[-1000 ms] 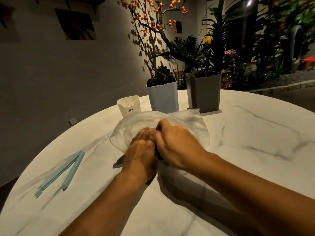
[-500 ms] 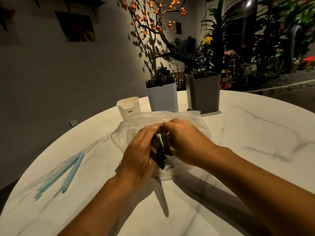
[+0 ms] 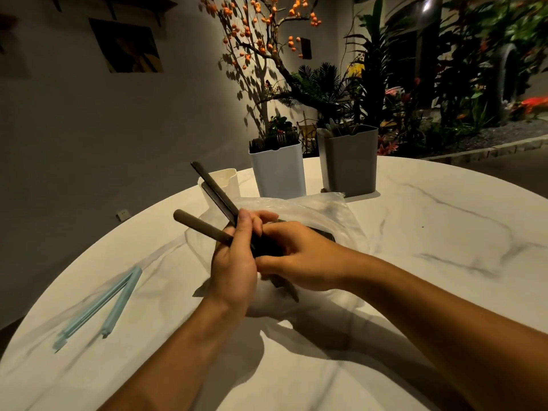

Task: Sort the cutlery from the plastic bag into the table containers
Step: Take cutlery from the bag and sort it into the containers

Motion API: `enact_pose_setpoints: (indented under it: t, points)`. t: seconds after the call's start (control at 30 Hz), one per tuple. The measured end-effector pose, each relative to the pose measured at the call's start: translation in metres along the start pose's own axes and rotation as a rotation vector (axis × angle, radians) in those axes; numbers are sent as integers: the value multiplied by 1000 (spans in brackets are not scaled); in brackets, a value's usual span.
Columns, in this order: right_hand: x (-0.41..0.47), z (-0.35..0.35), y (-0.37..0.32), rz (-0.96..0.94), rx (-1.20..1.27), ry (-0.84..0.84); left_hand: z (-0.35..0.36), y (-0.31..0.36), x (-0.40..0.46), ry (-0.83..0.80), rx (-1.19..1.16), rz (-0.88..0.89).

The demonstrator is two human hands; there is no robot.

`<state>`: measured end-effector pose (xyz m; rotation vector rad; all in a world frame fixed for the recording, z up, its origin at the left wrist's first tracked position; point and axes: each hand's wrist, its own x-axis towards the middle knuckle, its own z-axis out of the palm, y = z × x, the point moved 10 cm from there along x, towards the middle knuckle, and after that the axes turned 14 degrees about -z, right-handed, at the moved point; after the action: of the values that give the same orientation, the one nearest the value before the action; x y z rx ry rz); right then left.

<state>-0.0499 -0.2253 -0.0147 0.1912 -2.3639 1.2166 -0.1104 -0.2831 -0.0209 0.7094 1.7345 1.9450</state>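
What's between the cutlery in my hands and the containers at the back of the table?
Nothing visible blocks the way. Only the plastic bag lies flat between the cutlery and the white container and grey container.

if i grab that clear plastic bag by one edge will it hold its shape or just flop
Probably flop: the bag looks thin and crinkled, slumped flat on the table. It likely weighs little, so the dark cutlery that seems to remain inside could slide toward the low end. The film may also feel slippery.
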Motion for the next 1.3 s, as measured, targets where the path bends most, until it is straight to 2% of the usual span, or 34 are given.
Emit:
enact_pose_setpoints:
  t: [0.07,0.2,0.37,0.5,0.63,0.73,0.8,0.9,0.93,1.0,1.13,1.2,1.3]
  points:
    - [-1,2,2,37,0,-39,-4,-7,3,21,-11,-93]
    - [-5,8,-1,100,47,-114,-13,-4,4,133,-15,-105]
    - [-4,2,-1,132,218,0,-26,0,8,226,-47,-96]
    - [-2,-1,3,182,229,45,-29,-3,12,219,-109,-93]
    - [-4,-14,8,251,186,101,-18,-4,12,118,-20,-65]
    - [-7,-26,16,320,127,143,-11,-12,14,89,286,-60]
    - [-9,-35,22,362,119,199,-13,-2,8,154,490,99]
    - [-13,-45,29,410,83,235,1,34,-21,254,833,635]
    - [-13,-46,29,419,78,223,8,35,-26,237,919,738]
    - [-14,-44,29,432,70,181,20,28,-23,150,1061,797]
    - [-17,-41,31,466,33,98,29,15,-14,203,1372,803]
    - [-19,-37,34,483,47,62,29,21,-17,251,1387,880]
    - [-19,-36,36,483,67,40,27,25,-18,229,1351,871]
